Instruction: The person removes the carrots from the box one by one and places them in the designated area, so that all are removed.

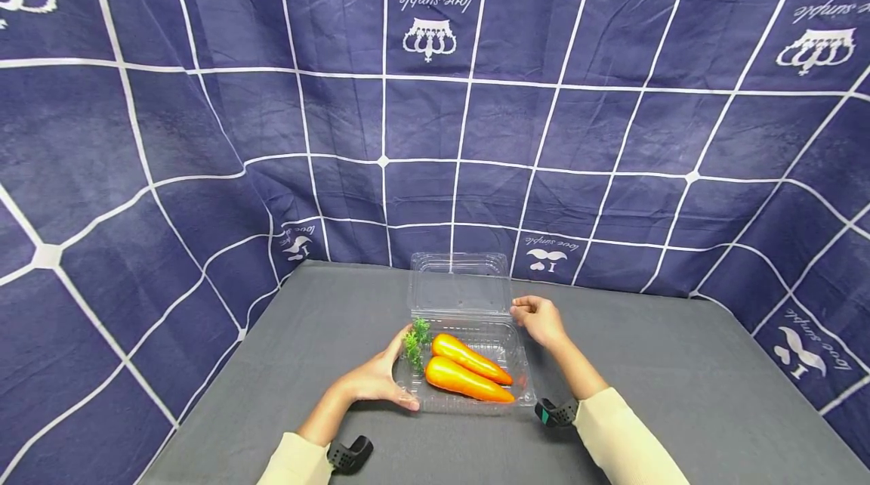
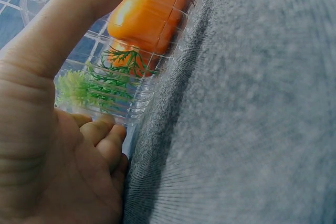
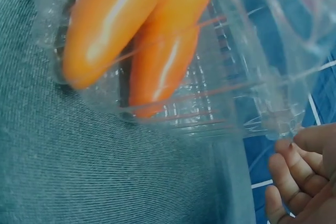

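A clear plastic clamshell container (image 1: pixel 476 409) lies on the grey table with its lid (image 1: pixel 462 292) raised at the back. Two orange carrots (image 1: pixel 469 379) rest side by side in the base, their tips toward the right. Green leafy tops (image 1: pixel 416 341) sit at the container's left end. My left hand (image 1: pixel 374 379) grips that left end, thumb at the front corner and fingers along the side. At the back right, by the hinge, my right hand (image 1: pixel 540 320) pinches the container's corner between thumb and fingertip; its other fingers are loosely bent in the right wrist view.
A grey cloth (image 1: pixel 652 364) covers the table. Behind it and along both sides hangs a dark blue curtain (image 1: pixel 340 115) with white grid lines. Both wrists wear black bands (image 1: pixel 350 456) below cream sleeves.
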Motion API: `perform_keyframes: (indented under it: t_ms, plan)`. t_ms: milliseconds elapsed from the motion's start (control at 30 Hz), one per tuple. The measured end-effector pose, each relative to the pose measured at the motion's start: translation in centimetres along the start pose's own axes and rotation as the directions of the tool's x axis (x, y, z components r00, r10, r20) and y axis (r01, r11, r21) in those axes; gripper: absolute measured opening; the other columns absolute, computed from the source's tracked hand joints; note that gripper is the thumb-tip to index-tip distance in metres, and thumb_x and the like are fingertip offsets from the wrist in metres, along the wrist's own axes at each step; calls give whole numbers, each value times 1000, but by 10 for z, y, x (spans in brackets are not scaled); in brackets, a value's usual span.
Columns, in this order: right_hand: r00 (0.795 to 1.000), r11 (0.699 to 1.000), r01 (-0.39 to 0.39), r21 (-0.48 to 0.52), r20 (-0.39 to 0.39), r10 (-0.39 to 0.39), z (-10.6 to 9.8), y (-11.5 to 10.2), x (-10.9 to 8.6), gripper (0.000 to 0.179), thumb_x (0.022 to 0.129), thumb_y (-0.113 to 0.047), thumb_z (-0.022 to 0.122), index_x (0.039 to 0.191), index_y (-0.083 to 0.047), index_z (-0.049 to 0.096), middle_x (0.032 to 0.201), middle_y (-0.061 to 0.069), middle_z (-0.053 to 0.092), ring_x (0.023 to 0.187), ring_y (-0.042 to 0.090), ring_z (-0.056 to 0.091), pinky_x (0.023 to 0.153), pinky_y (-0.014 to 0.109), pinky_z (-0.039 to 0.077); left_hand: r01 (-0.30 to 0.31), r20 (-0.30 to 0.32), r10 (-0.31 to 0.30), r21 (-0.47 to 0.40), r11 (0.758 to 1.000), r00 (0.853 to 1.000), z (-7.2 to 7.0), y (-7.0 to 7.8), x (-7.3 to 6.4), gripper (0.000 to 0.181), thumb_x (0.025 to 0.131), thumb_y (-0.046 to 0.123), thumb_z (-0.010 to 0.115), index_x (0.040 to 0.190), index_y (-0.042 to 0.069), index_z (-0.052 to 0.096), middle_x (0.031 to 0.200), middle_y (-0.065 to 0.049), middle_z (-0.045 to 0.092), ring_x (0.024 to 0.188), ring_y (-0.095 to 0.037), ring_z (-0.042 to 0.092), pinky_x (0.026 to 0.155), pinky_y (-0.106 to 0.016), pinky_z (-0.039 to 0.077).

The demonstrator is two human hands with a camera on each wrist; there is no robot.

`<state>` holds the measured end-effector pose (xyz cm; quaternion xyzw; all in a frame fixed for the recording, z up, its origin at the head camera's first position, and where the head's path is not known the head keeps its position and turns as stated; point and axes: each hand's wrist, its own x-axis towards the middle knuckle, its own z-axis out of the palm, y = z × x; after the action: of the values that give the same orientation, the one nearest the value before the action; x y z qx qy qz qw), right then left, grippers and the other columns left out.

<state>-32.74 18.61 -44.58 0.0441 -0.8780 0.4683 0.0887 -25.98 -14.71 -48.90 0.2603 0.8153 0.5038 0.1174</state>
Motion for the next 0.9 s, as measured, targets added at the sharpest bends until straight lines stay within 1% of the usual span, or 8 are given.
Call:
perform_keyframes:
  t_ms: [167, 400, 667, 900]
  plan:
    - [1000, 1000, -24, -13, 8, 24, 1, 4, -2, 19, 91, -8, 64, 101, 8, 69, 72, 5, 67, 62, 12, 59, 59, 25, 43, 15, 3, -15, -15, 1000, 1000, 1, 1, 0, 133, 60, 18, 95, 156, 7, 2, 151, -32, 26, 140, -40, 26, 110, -55, 21]
    - [999, 999, -47, 13, 12, 47, 3, 7, -5, 20, 93, -10, 62, 98, 9, 68, 76, 8, 69, 63, 15, 62, 60, 24, 45, 20, 0, -20, 0, 1000, 1000, 1, 2, 0, 134, 60, 17, 95, 157, 10, 2, 151, -30, 28, 139, -38, 27, 110, -54, 23]
    - [998, 997, -59, 52, -2, 59, 4, 10, -9, 19, 93, -8, 63, 95, 10, 68, 75, 10, 69, 62, 18, 62, 58, 24, 45, 12, 4, -12, 2, 1000, 1000, 1, 2, 1, 134, 60, 17, 95, 157, 10, 2, 153, -27, 27, 140, -36, 27, 110, -53, 22]
    - [999, 995, -48, 85, 1, 48, 4, 11, -10, 22, 93, -11, 65, 94, 10, 68, 73, 9, 68, 59, 15, 62, 57, 24, 47, 17, -2, -17, 17, 1000, 1000, 1, 0, 0, 135, 60, 21, 95, 156, 7, 1, 151, -31, 27, 139, -39, 27, 110, -55, 23]
